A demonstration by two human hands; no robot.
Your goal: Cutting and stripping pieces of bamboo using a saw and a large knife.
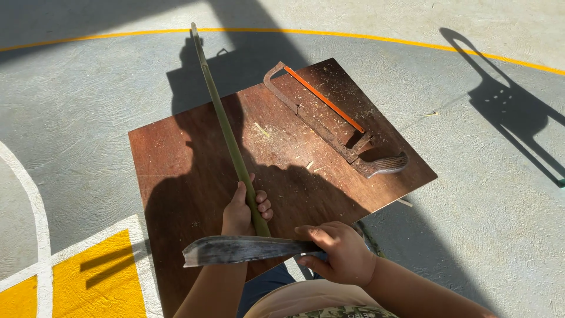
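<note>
My left hand grips a long green bamboo stick near its lower end, and the stick slants up and away over a brown wooden board. My right hand holds the handle of a broad, worn machete. Its blade lies crosswise, pointing left, right at the stick's near end below my left hand.
A rusty hacksaw with an orange blade and wooden grip lies on the board's right side amid wood shavings. The board rests on grey concrete with yellow and white painted lines. A chair's shadow falls at right.
</note>
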